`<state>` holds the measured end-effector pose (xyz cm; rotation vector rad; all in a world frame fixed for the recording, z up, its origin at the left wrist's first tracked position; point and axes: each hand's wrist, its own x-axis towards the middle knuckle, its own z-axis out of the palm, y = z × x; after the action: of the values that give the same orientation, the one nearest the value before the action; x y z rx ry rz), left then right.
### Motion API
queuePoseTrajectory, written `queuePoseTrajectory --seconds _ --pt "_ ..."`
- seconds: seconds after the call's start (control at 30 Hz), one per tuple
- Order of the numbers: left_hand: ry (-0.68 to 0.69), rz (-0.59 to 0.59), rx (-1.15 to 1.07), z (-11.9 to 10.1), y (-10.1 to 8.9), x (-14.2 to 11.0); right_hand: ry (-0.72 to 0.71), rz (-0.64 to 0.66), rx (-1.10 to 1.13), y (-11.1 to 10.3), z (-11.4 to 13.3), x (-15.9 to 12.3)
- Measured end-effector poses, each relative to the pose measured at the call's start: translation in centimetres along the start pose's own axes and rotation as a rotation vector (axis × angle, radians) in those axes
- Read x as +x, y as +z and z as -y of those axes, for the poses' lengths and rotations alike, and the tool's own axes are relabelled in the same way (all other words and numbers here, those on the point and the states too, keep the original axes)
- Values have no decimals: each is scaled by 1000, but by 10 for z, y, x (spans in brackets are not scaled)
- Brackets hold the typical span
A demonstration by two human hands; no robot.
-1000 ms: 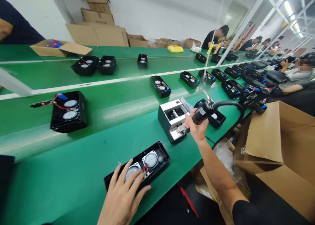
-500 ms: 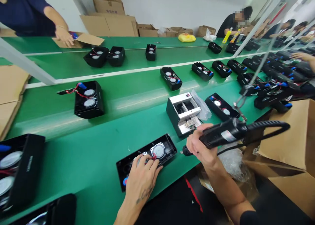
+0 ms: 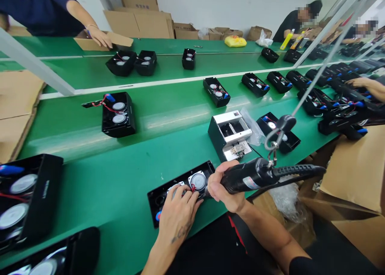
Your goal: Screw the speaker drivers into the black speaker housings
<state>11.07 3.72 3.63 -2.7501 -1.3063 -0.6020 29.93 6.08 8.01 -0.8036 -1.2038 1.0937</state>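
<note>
In the head view, an open black speaker housing (image 3: 152, 206) lies on the green bench in front of me. Inside it are a round speaker driver (image 3: 198, 180) with red wires and a second driver mostly covered by my fingers. My left hand (image 3: 179, 212) lies over the near rim, gripping the housing, with its bent fingertips inside by the wires. Wrapped in my right hand (image 3: 224, 190) is a black electric screwdriver (image 3: 252, 176), hung from a cord and held almost level. Its tip points into the near right part of the housing; my fingers partly hide where it touches.
A screw feeder (image 3: 230, 132) stands just behind the housing, beside a plastic bag (image 3: 252, 126). More speaker housings (image 3: 118, 114) sit along the belt and at the left. Cardboard boxes (image 3: 355, 174) are at the right. Co-workers (image 3: 291, 26) stand across the line.
My right hand has brought the screwdriver left, so its tip now reaches into the housing. My left hand stays on the housing. Across the line, a co-worker's hand has shifted over a box.
</note>
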Motion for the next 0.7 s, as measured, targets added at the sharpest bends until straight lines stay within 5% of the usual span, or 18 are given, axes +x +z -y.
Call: queuePoseTrajectory --seconds 0.17,0.47,0.7 --pt "3 -17 12 -2 -2 1 -142 41 -62 6 3 2" --pt "10 -8 23 0 1 -2 -194 41 -30 7 8 2" --pt "8 -38 11 -3 1 -1 -52 62 -44 6 0 -4"
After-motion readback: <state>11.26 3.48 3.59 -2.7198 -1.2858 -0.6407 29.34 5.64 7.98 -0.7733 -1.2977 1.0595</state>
